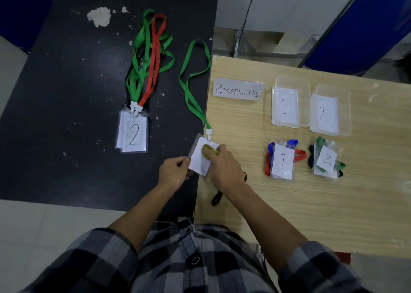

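A badge holder with a white card [200, 161] lies across the seam between the black table [66, 92] and the wooden table [311, 203]. Its green lanyard [191, 88] trails away over the black table. My left hand [173, 175] pinches the badge's left edge. My right hand [224, 168] holds a yellow-green rubber band [208, 151] on top of the card. A stack of badges marked "2" [132, 132] with green and red lanyards [151, 55] lies further left.
On the wooden table stand a "Resepsionis" sign [238, 89], two clear tubs marked "1" [289, 101] and "2" [331, 110], and two banded badge bundles marked "1" [282, 160] and "2" [325, 160]. A black strap [216, 198] lies under my right wrist. A blue chair [355, 26] stands behind.
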The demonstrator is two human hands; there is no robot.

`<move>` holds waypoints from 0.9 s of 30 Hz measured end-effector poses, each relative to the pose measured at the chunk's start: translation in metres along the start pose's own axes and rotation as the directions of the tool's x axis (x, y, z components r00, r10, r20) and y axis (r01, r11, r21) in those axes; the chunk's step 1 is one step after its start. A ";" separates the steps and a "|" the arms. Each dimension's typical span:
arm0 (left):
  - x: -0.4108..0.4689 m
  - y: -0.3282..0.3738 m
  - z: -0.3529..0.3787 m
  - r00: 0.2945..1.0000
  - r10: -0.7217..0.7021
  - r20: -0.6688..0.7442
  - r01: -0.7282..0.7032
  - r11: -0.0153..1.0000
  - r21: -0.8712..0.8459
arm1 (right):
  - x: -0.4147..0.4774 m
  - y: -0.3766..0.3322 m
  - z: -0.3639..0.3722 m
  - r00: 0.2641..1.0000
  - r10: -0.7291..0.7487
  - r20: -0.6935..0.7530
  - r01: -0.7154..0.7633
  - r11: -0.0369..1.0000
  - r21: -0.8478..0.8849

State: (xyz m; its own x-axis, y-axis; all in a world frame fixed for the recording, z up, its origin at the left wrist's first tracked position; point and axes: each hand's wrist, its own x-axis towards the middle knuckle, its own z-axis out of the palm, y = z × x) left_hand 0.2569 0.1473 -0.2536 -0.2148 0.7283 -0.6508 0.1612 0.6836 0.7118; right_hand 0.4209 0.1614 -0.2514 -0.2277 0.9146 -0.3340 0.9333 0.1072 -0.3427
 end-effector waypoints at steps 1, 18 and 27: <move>0.001 -0.002 0.001 1.000 -0.025 0.005 0.025 1.000 -0.012 | -0.004 -0.005 0.003 0.996 -0.076 0.037 0.078 0.996 -0.045; 0.004 -0.018 -0.003 0.988 -0.099 0.116 0.123 0.967 -0.223 | -0.032 -0.003 0.019 0.970 -0.228 0.089 0.237 0.965 -0.109; 0.009 -0.017 -0.003 0.987 -0.102 0.123 0.122 0.979 -0.164 | 0.011 0.016 -0.009 0.987 -0.142 0.072 0.155 0.964 -0.215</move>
State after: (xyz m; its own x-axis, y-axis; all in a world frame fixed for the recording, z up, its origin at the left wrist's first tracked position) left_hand 0.2493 0.1415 -0.2707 -0.1097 0.6549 -0.7478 -0.0265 0.7501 0.6608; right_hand 0.4361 0.1769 -0.2532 -0.3776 0.8595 -0.3444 0.9244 0.3285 -0.1937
